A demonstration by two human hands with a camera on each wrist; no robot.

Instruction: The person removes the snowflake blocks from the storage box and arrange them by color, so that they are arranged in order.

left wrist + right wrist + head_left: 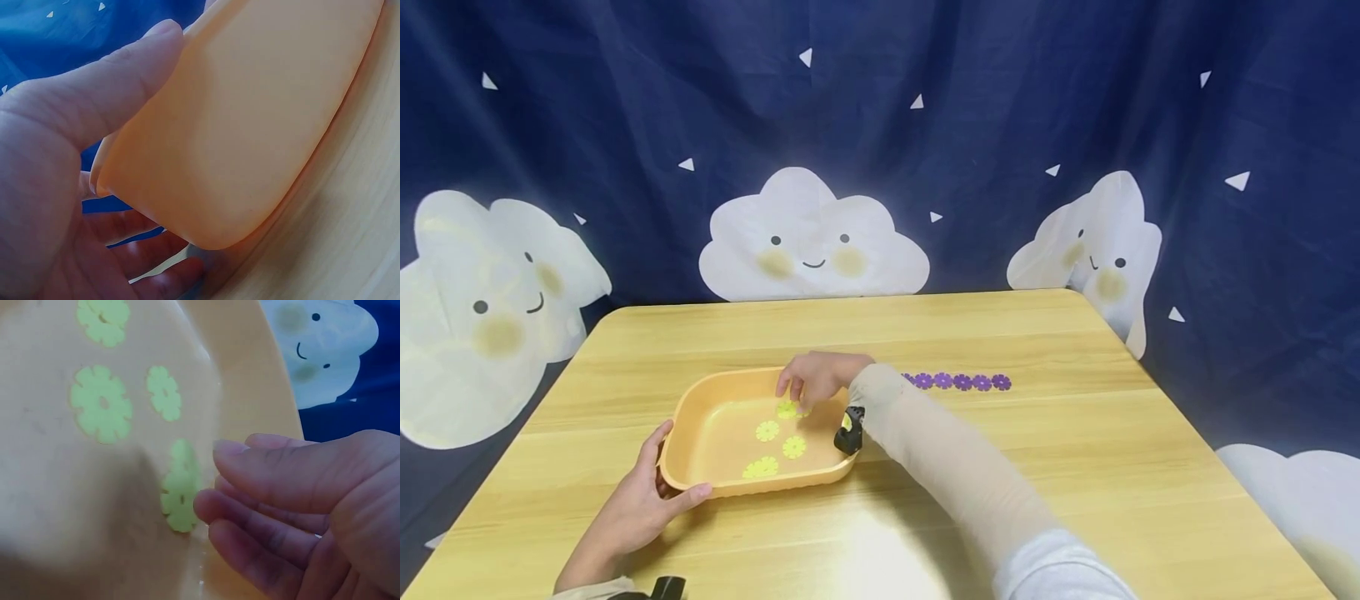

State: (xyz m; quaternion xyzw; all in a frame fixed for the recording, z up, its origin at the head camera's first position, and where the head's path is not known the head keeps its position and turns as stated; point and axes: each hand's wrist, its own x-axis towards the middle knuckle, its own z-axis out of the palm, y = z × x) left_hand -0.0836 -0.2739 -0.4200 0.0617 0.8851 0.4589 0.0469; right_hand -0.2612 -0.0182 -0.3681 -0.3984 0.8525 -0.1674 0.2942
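Observation:
An orange plastic basin (722,383) sits on the table with several yellow flower-shaped discs (767,431) lying flat on its bottom. My left hand (643,492) grips the basin's near left corner; in the left wrist view its thumb (144,59) lies along the rim and the other fingers are partly hidden around the corner. My right hand (817,375) reaches over the basin's far right part, fingers loosely bent and pointing down. Seen from the right wrist, the fingertips are right beside two overlapping yellow discs (181,487), with nothing between thumb and fingers.
A row of several purple flower-shaped discs (962,382) lies on the wooden table (1075,467) to the right of the basin, its left end hidden by the right forearm. Behind the table hangs a dark blue curtain (977,50) with white clouds.

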